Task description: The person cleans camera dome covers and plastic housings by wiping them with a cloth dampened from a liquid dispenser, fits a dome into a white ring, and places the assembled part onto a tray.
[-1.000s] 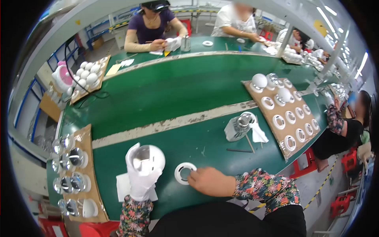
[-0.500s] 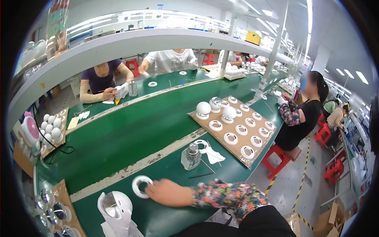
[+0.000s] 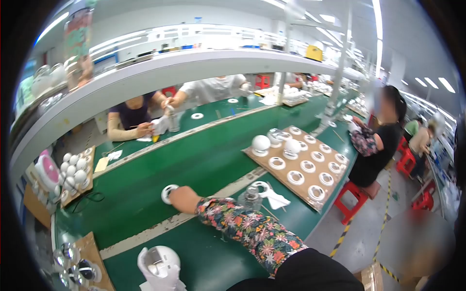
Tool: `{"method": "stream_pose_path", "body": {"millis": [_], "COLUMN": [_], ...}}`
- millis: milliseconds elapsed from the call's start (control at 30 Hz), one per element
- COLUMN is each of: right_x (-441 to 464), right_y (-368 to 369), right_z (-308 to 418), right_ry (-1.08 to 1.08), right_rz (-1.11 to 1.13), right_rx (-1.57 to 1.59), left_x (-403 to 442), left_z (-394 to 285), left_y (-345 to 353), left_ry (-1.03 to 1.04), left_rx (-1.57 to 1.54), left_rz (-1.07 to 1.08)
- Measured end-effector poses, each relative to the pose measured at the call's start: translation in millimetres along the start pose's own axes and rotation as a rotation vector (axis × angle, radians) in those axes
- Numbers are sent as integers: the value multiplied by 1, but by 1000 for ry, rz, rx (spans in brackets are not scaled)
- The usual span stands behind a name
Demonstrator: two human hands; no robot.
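At the bottom left, my left hand (image 3: 161, 280) wears a white glove and is wrapped round a white ball-shaped housing (image 3: 168, 256) with a rounded opening. My bare right hand (image 3: 184, 199) reaches out over the green conveyor belt and grips the near side of a white ring (image 3: 168, 193). A floral sleeve covers that forearm. Beyond the sleeve stands a glass bottle (image 3: 249, 198), partly hidden. Beside it are another white ring (image 3: 262, 185) and a white cloth (image 3: 277, 200).
A cardboard tray (image 3: 264, 164) holds rows of white rings and a few balls. Another tray (image 3: 94, 242) with shiny domes lies at the near left. A pink fan (image 3: 47, 169) stands at the far left. Co-workers sit across the belt and to the right; a shelf (image 3: 194, 60) spans overhead.
My right hand has carried the white ring forward from the near table strip onto the belt. My left hand still holds the housing. The view has shifted slightly.
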State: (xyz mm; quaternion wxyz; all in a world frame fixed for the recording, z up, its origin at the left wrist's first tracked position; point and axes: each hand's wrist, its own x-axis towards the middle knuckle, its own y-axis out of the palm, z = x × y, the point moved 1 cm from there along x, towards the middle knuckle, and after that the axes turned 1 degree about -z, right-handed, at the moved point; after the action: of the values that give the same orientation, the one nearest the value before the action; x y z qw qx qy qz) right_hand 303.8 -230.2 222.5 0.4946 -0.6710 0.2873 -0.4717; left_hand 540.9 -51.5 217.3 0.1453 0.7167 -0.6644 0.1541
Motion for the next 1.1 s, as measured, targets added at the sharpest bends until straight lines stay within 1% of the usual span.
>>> {"method": "stream_pose_path", "body": {"millis": [33,133,167,233,300,400,533,633,667,733,767,800,833,867,900,967,1000,1100], "right_x": [8,23,28,37,50,67,84,82,81,71,66,62,51,40,28,3,-10,-55], "right_y": [12,7,11,17,26,35,47,57,64,46,40,39,38,30,23,15,9,-23], "right_z": [-9,-24,-30,-38,-48,-57,-65,-67,-65,-44,-36,-28,-20,-8,2,15,21,32], "right_ry": [16,61,38,31,24,26,154,202,197,196,200,185,123,111,104,50,23,-95], "right_rz": [7,73,88,50,86,49,18,-151,-166,-150,-139,-172,-232,-226,-221,-220,-220,-120], "right_rx": [-14,-65,-111,-117,-133,-125,-126,-62,-79,-21,5,68,107,154,208,289,332,427], "left_x": [-2,-7,-7,-7,-7,-11,-2,-1,-1,-3,-3,0,1,2,3,6,7,10], "left_z": [-11,-32,-36,-32,-21,-28,-17,-19,-25,-39,-35,-27,-20,-15,-22,-32,-24,-25], "left_y": [5,14,16,15,11,13,6,7,9,13,12,9,7,5,7,14,9,9], "left_ry": [-23,-166,-199,-150,-96,-169,-128,-181,-173,-164,-169,-177,-188,-100,-125,-206,-185,-165], "left_rx": [0,-82,-118,-81,25,-114,61,8,-5,-31,-9,14,39,178,166,25,68,110], "left_rz": [-24,-7,-10,-8,-2,109,-4,9,10,24,9,-4,-13,-20,-22,-66,-50,-94]}}
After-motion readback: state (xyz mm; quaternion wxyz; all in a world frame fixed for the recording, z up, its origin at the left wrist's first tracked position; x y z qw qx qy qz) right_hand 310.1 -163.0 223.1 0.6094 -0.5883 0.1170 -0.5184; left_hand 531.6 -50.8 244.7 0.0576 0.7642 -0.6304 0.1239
